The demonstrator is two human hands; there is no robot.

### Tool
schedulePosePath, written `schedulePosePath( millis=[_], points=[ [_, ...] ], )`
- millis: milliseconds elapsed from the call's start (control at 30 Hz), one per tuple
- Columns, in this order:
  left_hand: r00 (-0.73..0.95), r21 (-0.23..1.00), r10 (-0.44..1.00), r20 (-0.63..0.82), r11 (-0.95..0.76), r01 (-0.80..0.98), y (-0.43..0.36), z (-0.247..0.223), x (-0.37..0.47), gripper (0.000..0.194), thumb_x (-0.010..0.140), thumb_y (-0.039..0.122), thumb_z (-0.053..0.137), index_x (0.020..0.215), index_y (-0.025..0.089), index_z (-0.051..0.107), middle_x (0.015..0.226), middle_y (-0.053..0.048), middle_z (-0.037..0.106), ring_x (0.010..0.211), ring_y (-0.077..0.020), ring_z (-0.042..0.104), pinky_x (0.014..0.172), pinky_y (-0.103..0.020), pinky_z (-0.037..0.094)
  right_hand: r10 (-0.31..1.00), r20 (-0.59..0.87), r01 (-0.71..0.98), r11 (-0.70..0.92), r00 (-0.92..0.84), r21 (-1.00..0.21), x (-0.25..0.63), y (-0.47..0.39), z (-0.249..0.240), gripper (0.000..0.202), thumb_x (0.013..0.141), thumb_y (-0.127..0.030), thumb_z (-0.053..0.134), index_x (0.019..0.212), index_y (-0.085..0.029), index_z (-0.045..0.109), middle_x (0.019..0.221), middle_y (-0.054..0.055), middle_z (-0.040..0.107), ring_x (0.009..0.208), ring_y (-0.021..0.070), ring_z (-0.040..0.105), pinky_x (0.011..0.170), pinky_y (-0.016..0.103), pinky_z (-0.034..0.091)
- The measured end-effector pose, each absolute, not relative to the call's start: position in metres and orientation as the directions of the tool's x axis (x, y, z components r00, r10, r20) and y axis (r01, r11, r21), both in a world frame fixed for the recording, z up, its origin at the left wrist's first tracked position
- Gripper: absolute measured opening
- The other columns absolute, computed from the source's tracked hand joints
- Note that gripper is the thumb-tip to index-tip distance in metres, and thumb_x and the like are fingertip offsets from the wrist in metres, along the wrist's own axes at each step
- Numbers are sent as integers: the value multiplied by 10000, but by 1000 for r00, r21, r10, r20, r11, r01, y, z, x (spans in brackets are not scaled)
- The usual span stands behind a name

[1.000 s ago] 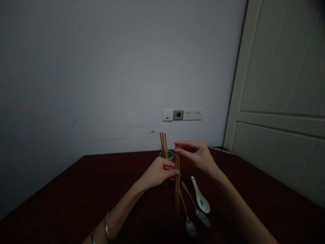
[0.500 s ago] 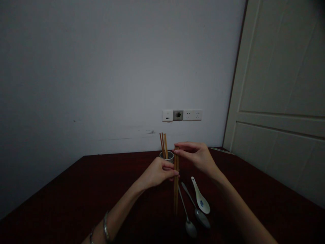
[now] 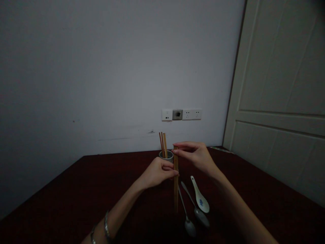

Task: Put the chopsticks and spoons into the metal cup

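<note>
A pair of wooden chopsticks [image 3: 176, 193] stands upright between my hands, side by side. My left hand [image 3: 158, 172] is closed on them around their middle, thumb in front. At their top ends, the fingertips of my right hand [image 3: 194, 154] pinch them. Just behind my left hand is a round cup [image 3: 169, 158] holding several other chopsticks [image 3: 164, 144] that lean to the left; its lower part is hidden. To the right of the held pair lie a long-handled metal spoon [image 3: 190, 227], a second metal spoon [image 3: 201, 217] and a white spoon with a blue mark [image 3: 200, 198].
The dark red table [image 3: 101, 183] meets a plain wall [image 3: 114, 67] at the back. Sockets and a switch plate [image 3: 177, 115] sit on the wall above the cup. A pale panelled door [image 3: 279, 128] stands along the right side.
</note>
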State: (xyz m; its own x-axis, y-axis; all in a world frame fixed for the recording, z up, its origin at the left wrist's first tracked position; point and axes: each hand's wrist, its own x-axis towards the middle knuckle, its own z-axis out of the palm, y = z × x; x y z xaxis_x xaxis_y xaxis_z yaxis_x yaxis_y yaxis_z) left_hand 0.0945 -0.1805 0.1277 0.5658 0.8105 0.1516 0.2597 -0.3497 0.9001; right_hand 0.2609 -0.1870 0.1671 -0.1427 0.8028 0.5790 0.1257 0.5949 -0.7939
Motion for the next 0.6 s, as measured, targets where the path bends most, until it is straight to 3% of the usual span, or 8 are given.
schedulePosePath(
  millis=[100, 267, 500, 600],
  points=[
    [580, 898, 792, 192, -380, 221, -179, 127, 94, 221, 716, 306, 603, 677, 94, 653, 624, -19, 599, 563, -97, 507, 533, -215, 354, 806, 570, 85, 586, -157, -806, 262, -185, 165, 290, 619, -278, 710, 888, -171, 691, 766, 55, 713, 715, 187, 667, 670, 319, 537],
    [576, 897, 789, 214, -392, 204, -177, 128, 90, 229, 717, 307, 602, 763, 100, 686, 702, -53, 650, 637, -135, 566, 597, -244, 413, 857, 468, 12, 481, -217, -877, 263, -182, 164, 547, 601, -300, 722, 1115, -174, 587, 782, 48, 713, 740, 184, 666, 737, 350, 520],
    [552, 902, 803, 225, -386, 194, -173, 130, 85, 258, 708, 311, 616, 806, 86, 695, 762, -85, 675, 692, -152, 599, 650, -257, 445, 890, 392, 89, 421, -234, -903, 259, -174, 155, 300, 562, -337, 733, 763, -121, 675, 748, 73, 706, 705, 187, 656, 670, 303, 505],
    [542, 905, 812, 219, -376, 197, -170, 128, 85, 258, 697, 320, 628, 773, 82, 693, 733, -84, 671, 666, -147, 597, 638, -256, 445, 900, 390, 95, 413, -194, -906, 256, -171, 153, 260, 546, -322, 737, 705, -127, 670, 701, 52, 699, 661, 166, 644, 648, 284, 493]
  ],
)
